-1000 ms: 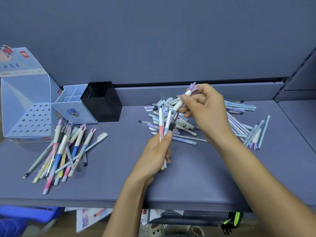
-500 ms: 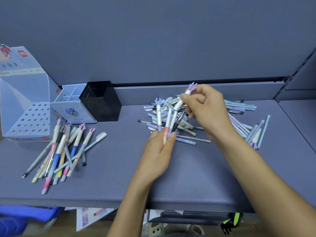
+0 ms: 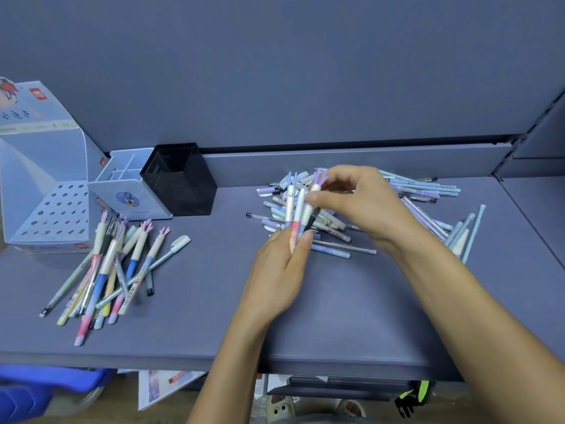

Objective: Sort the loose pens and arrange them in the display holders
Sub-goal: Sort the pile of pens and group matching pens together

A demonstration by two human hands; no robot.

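My left hand (image 3: 282,270) holds a small bundle of pens (image 3: 296,214) upright near the middle of the shelf. My right hand (image 3: 360,206) pinches the top of a white pen with a purple flower cap (image 3: 318,182) and presses it against that bundle. Behind both hands lies a loose pile of pale blue and purple pens (image 3: 422,194). A second pile of flower-capped pens (image 3: 116,267) lies at the left. A white display box with holes (image 3: 52,215), a light blue divided holder (image 3: 128,191) and a black mesh holder (image 3: 180,182) stand at the back left.
The grey shelf (image 3: 351,301) has a low back wall and a front edge close to me. A few more pens (image 3: 464,231) lie at the far right. Below the shelf are a blue crate (image 3: 36,390), papers and other objects.
My right hand has brought the purple-capped pen down and left against the bundle. My left hand has shifted slightly, raising the bundle upright with the pens closer together.
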